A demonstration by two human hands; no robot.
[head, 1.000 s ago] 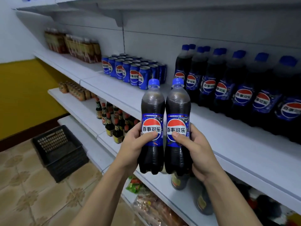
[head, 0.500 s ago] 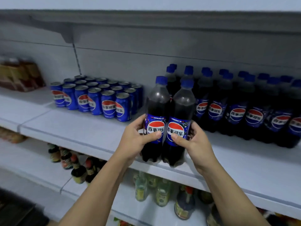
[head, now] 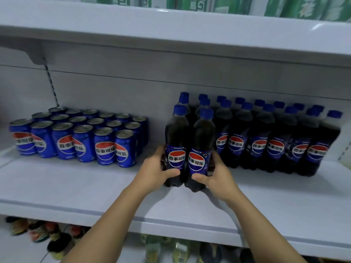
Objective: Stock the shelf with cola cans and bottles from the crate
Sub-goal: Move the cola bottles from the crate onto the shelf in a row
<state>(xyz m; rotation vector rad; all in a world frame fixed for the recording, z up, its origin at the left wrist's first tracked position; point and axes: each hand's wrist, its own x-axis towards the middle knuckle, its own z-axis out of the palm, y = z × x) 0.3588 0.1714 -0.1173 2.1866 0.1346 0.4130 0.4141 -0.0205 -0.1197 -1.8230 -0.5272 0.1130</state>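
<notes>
Two dark cola bottles with blue caps stand side by side on the white shelf (head: 76, 186), just left of the bottle rows. My left hand (head: 154, 170) grips the left bottle (head: 175, 141) low on its label. My right hand (head: 215, 176) grips the right bottle (head: 202, 141) the same way. Their bases touch or nearly touch the shelf board. A block of blue cola cans (head: 76, 135) stands further left. Several rows of cola bottles (head: 275, 137) fill the shelf to the right. The crate is out of view.
The upper shelf (head: 171, 31) overhangs close above the bottle caps and carries green packs (head: 247, 4). A bracket (head: 37, 57) hangs at the upper left. Small sauce and drink bottles (head: 57, 238) fill the shelf below. A white container (head: 346, 141) stands at the far right.
Both hands have carried the two bottles up from in front of the shelf edge and inward onto the shelf board, beside the bottle rows. My view has risen and moved closer.
</notes>
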